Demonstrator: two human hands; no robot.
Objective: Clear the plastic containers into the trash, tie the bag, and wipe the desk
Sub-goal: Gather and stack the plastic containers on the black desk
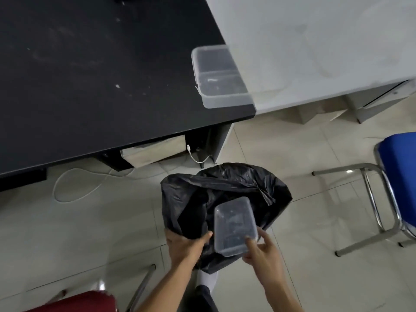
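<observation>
left hand (186,246) gripping black trash bag (225,190) rim, right hand (262,248) holding clear container (235,228) over bag's mouth, second container (220,77) at black desk (90,75) corner, open floor (304,158) around

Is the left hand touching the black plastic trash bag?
Touching. The head view shows the left hand gripping the rim of the black plastic trash bag.
</observation>
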